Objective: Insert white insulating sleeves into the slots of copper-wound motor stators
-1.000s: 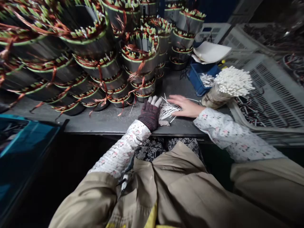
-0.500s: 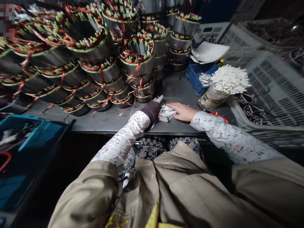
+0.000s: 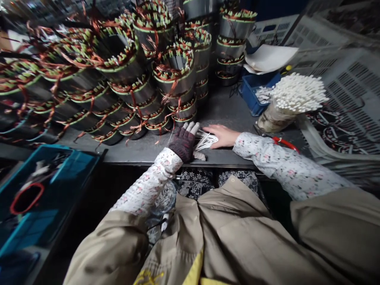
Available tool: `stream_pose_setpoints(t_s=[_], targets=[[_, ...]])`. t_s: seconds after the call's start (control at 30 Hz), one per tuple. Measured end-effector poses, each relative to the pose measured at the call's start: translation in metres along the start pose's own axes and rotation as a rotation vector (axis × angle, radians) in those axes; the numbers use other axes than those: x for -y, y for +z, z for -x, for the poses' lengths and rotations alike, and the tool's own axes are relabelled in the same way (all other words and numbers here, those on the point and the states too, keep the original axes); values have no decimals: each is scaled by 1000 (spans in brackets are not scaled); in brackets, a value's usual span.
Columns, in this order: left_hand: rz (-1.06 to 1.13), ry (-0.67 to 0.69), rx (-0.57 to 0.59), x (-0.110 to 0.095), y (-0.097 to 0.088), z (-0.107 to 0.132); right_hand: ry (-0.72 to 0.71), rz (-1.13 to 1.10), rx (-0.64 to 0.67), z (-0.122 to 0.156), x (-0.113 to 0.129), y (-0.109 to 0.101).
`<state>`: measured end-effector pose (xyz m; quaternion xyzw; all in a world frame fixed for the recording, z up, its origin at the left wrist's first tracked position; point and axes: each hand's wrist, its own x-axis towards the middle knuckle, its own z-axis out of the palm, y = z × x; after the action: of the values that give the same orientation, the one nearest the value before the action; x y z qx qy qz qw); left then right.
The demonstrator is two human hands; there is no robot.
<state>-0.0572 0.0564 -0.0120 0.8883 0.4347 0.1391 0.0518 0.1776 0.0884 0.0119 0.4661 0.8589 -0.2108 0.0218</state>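
A small loose pile of thin white sticks (image 3: 205,141) lies on the grey metal workbench (image 3: 225,107). My left hand (image 3: 184,141), in a dark knit glove with pale fingertips, rests against the pile's left side and holds nothing I can see. My right hand (image 3: 221,135) is bare and lies flat, its fingertips on the pile's right end. Floral sleeves cover both forearms. Copper-wound motor stators (image 3: 175,75) stand in stacks just beyond my hands.
A bundle of white-tipped sticks (image 3: 298,93) stands in a holder at right, next to a blue bin (image 3: 252,95) and red-handled pliers (image 3: 285,144). Grey plastic crates (image 3: 341,87) lie further right. A teal crate (image 3: 44,190) sits left, below the bench.
My hands have drawn closer together around the white sticks, and the pile looks tighter. The view has swung, bringing the red-handled pliers and teal crate more fully into sight.
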Motion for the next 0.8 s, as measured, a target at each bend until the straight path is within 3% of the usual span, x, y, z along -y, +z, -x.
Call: stream_pose_setpoints(t_s=[0.07,0.17,0.27,0.4,0.5,0.6,0.7,0.8], targets=[[15,30,11,7,3,-6,-91,0,4,3,1,2],[77,100,132,12,0,-18,-162,-24,-15,19,-6,-3],[180,187,203,9,-4,-27,-71,20,-86,40,-21,-10],[264,178,143,0,-7,-23,25,5,-194,55,-29,-3],[367,83,-11,-2,-11,-3,49,-160,-432,57,-25,13],[554,-151,-311,-2,-9,24,272,-359,-735,57,-25,27],[650,-437,-523,-5,6,37,392,-470,-786,53,-27,38],[651,-499,-475,-15,22,27,287,-542,-794,39,-22,48]])
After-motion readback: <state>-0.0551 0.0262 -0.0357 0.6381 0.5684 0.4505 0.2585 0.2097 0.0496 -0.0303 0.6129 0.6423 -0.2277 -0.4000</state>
